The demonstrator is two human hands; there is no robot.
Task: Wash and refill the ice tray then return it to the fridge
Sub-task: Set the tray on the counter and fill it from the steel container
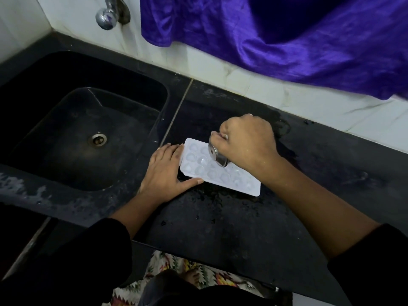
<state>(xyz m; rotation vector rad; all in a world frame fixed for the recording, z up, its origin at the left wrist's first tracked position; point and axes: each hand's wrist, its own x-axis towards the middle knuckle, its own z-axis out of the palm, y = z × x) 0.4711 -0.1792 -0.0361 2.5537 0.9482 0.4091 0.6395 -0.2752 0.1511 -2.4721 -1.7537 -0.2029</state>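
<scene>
The tray (234,181) lies flat on the counter (220,224), just right of the sink (66,155) and about midway between the counter's back and front edges, its long side slanting toward the front right. The left hand (164,171) rests against the tray's left end with fingers straight and the thumb laid along the near edge. The right hand (247,142) is curled tight round a steel cup (217,154), tipped on its side above the tray's back half. Droplets wet the counter by the tray's near edge. Bare counter stretches to the front edge and off to the right. A tap (106,17) juts from the wall above the sink, and a purple cloth (287,40) hangs over the back edge.
</scene>
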